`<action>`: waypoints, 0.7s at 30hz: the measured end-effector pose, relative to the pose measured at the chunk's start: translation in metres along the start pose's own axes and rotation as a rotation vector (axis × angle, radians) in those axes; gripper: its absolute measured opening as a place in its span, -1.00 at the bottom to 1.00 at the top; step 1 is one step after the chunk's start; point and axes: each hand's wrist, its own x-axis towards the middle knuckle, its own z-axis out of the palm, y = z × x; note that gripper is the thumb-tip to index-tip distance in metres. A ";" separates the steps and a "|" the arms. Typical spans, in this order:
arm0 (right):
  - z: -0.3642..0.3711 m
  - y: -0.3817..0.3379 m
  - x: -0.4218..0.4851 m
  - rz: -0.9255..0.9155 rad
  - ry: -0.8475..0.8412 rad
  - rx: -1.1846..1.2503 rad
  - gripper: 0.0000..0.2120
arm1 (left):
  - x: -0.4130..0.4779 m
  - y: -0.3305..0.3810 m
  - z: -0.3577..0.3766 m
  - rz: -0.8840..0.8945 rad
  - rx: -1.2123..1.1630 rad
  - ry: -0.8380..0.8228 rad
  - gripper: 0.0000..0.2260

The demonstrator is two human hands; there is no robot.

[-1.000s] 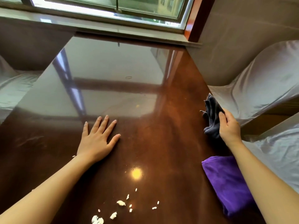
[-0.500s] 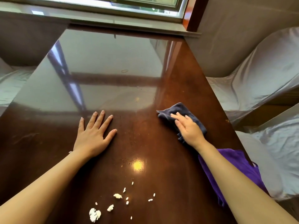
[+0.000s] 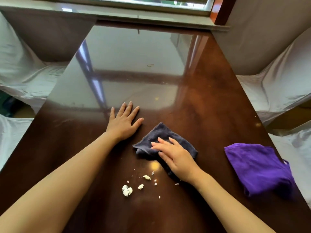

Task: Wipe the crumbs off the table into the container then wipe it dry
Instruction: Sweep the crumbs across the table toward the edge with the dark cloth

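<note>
A glossy dark brown table [image 3: 210, 101] fills the view. White crumbs [image 3: 127, 190] lie scattered near its front, one larger lump and several small bits. My right hand [image 3: 175, 156] presses flat on a dark grey cloth [image 3: 154, 136], just behind and to the right of the crumbs. My left hand [image 3: 123, 122] rests flat on the table with its fingers spread, holding nothing, just left of the cloth. A purple cloth [image 3: 257, 167] lies at the table's right edge. No container is in view.
Chairs under white covers stand on both sides, right [image 3: 277, 78] and left [image 3: 18, 68]. A window sill [image 3: 117, 13] runs along the table's far end. The far half of the table reflects the window.
My right hand took the grey cloth from the table's right edge and slid it left and nearer, up to the crumbs. The left hand has stayed flat on the table.
</note>
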 end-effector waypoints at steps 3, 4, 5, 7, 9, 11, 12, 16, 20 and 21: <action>0.017 -0.017 -0.013 -0.045 0.000 0.011 -0.70 | -0.010 -0.002 -0.003 0.011 -0.029 0.004 -0.44; 0.021 -0.020 -0.015 -0.043 0.023 0.010 -0.70 | -0.016 -0.003 -0.003 0.012 -0.045 0.013 -0.45; 0.024 -0.022 -0.015 -0.028 0.061 0.011 -0.69 | -0.023 -0.004 -0.003 0.016 -0.059 0.025 -0.45; 0.025 -0.020 -0.008 0.028 0.167 0.013 -0.69 | -0.041 -0.007 -0.005 0.034 -0.067 0.048 -0.47; 0.022 -0.015 0.010 0.099 0.271 0.002 -0.71 | -0.065 -0.012 -0.006 0.063 -0.053 0.066 -0.48; 0.017 -0.008 0.035 0.180 0.318 -0.017 -0.71 | -0.094 -0.019 -0.007 0.077 -0.041 0.053 -0.48; 0.014 -0.004 0.049 0.217 0.309 -0.035 -0.70 | -0.110 -0.023 -0.007 0.083 -0.036 0.034 -0.48; 0.010 0.006 0.097 0.259 0.174 -0.141 -0.58 | -0.171 -0.035 -0.003 0.113 0.047 0.014 -0.48; 0.022 0.001 0.125 0.153 0.069 -0.232 -0.57 | -0.189 -0.035 -0.004 0.112 0.096 0.062 -0.52; 0.024 -0.001 0.127 0.116 0.045 -0.243 -0.58 | -0.189 -0.035 -0.003 0.108 0.087 0.066 -0.51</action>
